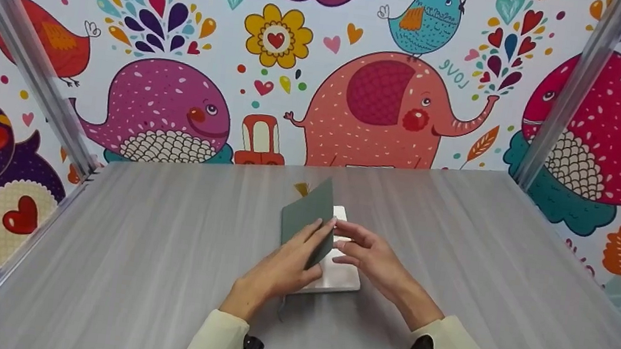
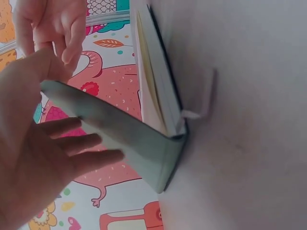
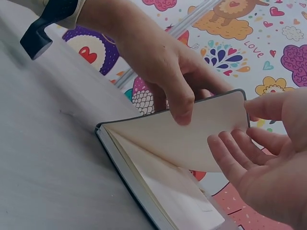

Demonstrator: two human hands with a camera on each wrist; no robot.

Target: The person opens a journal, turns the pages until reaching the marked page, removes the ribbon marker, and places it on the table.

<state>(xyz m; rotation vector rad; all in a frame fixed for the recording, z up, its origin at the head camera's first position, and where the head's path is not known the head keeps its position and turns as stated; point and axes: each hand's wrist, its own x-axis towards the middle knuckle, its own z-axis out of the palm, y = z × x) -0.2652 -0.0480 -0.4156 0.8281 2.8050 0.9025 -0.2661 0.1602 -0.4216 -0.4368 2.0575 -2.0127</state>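
From the left wrist, I see a hardcover notebook (image 2: 165, 105) resting on a pale grey tabletop (image 2: 259, 153), its grey-green cover (image 2: 132, 141) raised at an angle away from the pages (image 2: 165, 69). The left hand (image 2: 43, 158) has hold of that cover, three fingers spread along its outer face and the thumb passing over the free corner. Just beyond the thumb hangs the right hand (image 2: 53, 26), fingers loosely bent. A yellowish band shows among the pages, and a grey ribbon bookmark (image 2: 209, 91) sticks out from their end onto the table. Behind, a printed wall (image 2: 117, 69) carries a coral elephant (image 2: 120, 86), partly covered, plus an orange leaf (image 2: 108, 43), a yellow flower (image 2: 42, 219) and a red car (image 2: 154, 214).
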